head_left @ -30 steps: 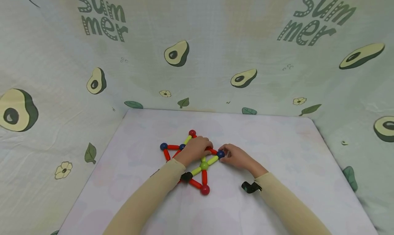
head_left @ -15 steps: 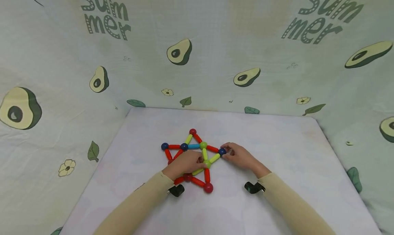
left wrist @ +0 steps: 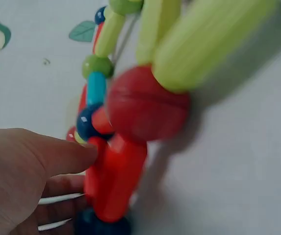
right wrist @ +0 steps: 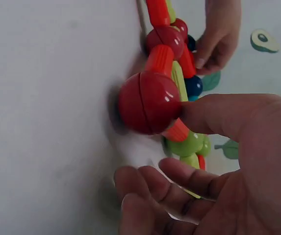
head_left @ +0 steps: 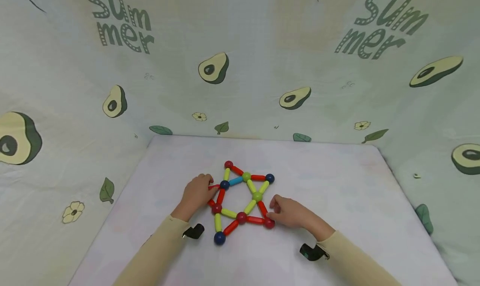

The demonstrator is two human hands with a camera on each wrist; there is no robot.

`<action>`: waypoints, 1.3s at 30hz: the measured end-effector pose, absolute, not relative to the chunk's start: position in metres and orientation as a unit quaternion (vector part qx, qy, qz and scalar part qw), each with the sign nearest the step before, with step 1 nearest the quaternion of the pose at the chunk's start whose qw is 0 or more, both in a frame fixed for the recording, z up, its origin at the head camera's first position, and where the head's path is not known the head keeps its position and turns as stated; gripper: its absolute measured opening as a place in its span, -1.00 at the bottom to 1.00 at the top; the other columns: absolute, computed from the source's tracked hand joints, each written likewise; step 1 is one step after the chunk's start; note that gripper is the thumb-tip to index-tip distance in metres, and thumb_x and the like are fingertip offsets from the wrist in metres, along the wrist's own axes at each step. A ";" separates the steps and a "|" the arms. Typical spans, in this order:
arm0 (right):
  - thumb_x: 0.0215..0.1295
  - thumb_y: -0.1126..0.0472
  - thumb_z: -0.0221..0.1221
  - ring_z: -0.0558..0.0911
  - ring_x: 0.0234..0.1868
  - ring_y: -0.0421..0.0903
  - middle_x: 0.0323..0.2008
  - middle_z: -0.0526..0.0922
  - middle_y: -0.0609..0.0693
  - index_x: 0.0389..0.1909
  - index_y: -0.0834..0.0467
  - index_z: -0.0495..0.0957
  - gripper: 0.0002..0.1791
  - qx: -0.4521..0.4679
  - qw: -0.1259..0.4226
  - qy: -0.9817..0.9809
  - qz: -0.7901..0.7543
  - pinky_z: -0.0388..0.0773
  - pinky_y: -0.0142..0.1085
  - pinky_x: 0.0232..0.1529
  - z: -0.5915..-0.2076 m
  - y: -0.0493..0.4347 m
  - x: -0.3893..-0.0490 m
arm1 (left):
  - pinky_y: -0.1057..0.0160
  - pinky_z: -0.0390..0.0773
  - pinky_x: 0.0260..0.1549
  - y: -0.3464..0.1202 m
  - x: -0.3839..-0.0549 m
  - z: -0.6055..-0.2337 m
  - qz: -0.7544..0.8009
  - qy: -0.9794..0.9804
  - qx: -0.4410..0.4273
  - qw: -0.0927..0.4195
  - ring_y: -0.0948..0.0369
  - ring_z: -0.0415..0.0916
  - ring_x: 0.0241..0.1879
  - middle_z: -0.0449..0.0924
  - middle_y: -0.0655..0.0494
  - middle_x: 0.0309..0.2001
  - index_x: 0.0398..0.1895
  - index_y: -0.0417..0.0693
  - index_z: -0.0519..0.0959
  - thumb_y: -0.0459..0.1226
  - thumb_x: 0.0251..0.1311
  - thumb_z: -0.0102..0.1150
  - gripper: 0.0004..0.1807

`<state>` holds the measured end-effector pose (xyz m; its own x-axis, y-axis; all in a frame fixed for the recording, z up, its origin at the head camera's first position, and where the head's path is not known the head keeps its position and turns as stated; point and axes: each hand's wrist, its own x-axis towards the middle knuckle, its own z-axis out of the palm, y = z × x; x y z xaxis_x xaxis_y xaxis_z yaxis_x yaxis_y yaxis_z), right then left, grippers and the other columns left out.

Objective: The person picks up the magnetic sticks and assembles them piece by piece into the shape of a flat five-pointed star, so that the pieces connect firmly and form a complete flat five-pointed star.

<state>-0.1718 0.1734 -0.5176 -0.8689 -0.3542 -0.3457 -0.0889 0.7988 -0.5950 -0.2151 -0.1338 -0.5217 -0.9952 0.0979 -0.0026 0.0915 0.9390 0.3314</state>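
Observation:
A star-shaped frame of magnetic sticks and balls lies flat on the table, with red, yellow-green and blue parts. At its left point, my left hand [head_left: 195, 194] pinches a red stick [left wrist: 93, 174] between thumb and fingers. The dark blue ball [left wrist: 103, 223] at that point is covered by the hand in the head view. By the lower-right point is my right hand [head_left: 290, 213]. Its thumb touches a red ball [right wrist: 147, 103], while the other fingers are loosely bent and apart from the ball. A dark blue ball [head_left: 219, 238] forms the bottom point.
The pale table [head_left: 330, 173] extends around the star on all sides. Behind it and along both sides hangs a cloth [head_left: 255, 61] printed with avocados and lettering. A small black camera [head_left: 313, 252] sits on the right wrist, another [head_left: 193, 231] on the left.
The star has turned counterclockwise. My left hand has gone from the star's middle to its left point. My right hand has dropped from the right blue ball to the lower-right red ball.

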 end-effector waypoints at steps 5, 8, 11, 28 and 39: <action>0.23 0.08 0.42 0.55 -0.47 -0.10 -0.19 0.58 -0.05 0.07 0.13 0.48 -0.53 -0.137 0.229 0.914 -0.306 0.56 -0.21 -0.38 -0.513 0.164 -0.168 | 0.29 0.47 -0.48 -0.151 -0.203 -0.533 0.148 0.986 0.049 0.054 0.16 0.38 -0.41 0.45 0.09 -0.42 -0.09 -0.10 0.63 -0.11 0.21 0.43 -0.68; 0.27 0.12 0.39 0.54 -0.32 -0.11 -0.08 0.57 0.01 0.16 0.18 0.47 -0.49 -0.136 0.183 0.930 -0.288 0.59 -0.17 -0.22 -0.515 0.163 -0.180 | 0.29 0.41 -0.52 -0.155 -0.193 -0.534 0.149 0.987 0.045 0.045 0.18 0.37 -0.48 0.42 0.12 -0.50 -0.23 -0.05 0.62 -0.11 0.21 0.43 -0.74; 0.34 0.19 0.31 0.57 -0.20 -0.05 0.05 0.50 0.16 0.26 0.26 0.41 -0.47 -0.105 0.111 0.944 -0.291 0.62 -0.12 -0.10 -0.519 0.173 -0.197 | 0.28 0.38 -0.51 -0.155 -0.184 -0.531 0.179 0.980 0.062 0.065 0.21 0.37 -0.53 0.43 0.17 -0.57 -0.35 0.02 0.60 -0.07 0.25 0.39 -0.78; 0.30 0.12 0.37 0.52 -0.36 -0.15 -0.24 0.56 -0.07 0.55 0.09 0.15 -0.12 -0.113 0.117 0.928 -0.336 0.53 -0.27 -0.33 -0.532 0.167 -0.190 | 0.31 0.35 -0.56 -0.121 -0.162 -0.541 0.288 0.949 0.077 0.102 0.25 0.37 -0.58 0.44 0.21 -0.57 -0.10 -0.11 0.49 0.01 0.13 0.46 -0.50; 0.46 0.14 0.19 0.56 -0.10 0.06 0.13 0.43 0.24 0.46 0.14 0.29 -0.39 -0.044 0.045 0.940 -0.335 0.63 -0.13 -0.13 -0.538 0.185 -0.227 | 0.04 0.63 -0.06 -0.149 -0.183 -0.543 0.247 0.967 0.007 -0.062 0.03 0.54 -0.06 0.51 -0.10 0.05 0.28 -0.16 0.49 -0.14 0.33 0.32 -0.47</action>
<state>-0.2270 0.1845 -0.5384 -0.9922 -0.1117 -0.0545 -0.0520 0.7712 -0.6345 -0.1834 -0.1486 -0.5426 -0.9921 -0.0165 0.1244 0.0452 0.8776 0.4773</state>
